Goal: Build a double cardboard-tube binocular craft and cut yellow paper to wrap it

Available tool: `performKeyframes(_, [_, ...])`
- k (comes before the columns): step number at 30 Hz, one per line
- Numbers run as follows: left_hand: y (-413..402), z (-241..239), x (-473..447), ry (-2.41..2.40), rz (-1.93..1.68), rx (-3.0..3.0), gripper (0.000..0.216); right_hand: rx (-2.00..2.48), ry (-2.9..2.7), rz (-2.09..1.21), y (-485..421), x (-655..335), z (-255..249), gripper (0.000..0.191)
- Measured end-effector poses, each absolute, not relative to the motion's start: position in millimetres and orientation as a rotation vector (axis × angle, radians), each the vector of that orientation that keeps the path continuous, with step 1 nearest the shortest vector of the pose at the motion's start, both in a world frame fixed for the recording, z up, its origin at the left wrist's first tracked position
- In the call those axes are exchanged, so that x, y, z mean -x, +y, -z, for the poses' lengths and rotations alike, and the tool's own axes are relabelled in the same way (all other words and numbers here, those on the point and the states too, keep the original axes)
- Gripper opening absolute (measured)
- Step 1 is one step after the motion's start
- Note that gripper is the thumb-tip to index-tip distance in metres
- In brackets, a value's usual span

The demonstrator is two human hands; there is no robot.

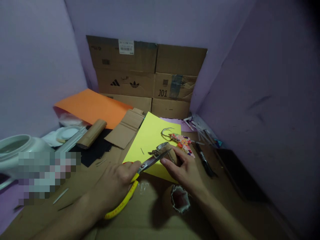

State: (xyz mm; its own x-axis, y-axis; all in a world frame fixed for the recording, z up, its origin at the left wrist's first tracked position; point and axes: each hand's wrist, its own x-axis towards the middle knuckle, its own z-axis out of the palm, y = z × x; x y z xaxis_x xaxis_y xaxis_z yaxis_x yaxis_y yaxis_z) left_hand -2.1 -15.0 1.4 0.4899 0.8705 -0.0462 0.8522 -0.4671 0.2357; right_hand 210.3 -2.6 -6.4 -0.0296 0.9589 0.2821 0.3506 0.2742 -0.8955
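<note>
My left hand [116,185] grips yellow-handled scissors [140,176], blades pointing up and right. The blade tips meet a small piece of grey-brown cardboard [161,150] that my right hand [183,168] holds over a yellow paper sheet [147,140]. Just beyond my right fingers lies a colourful patterned paper cutout [182,141] with a curved strip [167,130] beside it. A short cardboard tube [180,199] stands on the floor below my right wrist.
Flattened cardboard boxes [147,75] lean on the purple wall. An orange sheet [92,106], a wooden roller [91,133], a folded cardboard piece [127,128], black paper [96,151], white dishes [65,133] and a white jar [15,150] lie left. A black pen [203,160] and scraps sit right.
</note>
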Motion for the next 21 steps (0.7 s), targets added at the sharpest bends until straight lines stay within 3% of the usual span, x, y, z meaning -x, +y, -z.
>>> performKeyframes(3, [-14,-4,3,1.466,-0.130,-2.481,0.032,1.285,-1.536,-0.830,-3,-212,1,0.038])
performKeyframes(6, [-13,-8,5,1.393,-0.174,-2.507,0.031,1.257,-1.509,-1.089,-1,-218,-4,0.041])
performKeyframes(10, [-13,-12,4,1.336,-0.170,-2.536,0.026,1.192,-1.509,-1.428,0,-222,-2,0.025])
performKeyframes(21, [-17,-7,3,1.424,-0.069,-2.767,0.023,1.262,-1.672,-0.995,-1,-216,12,0.023])
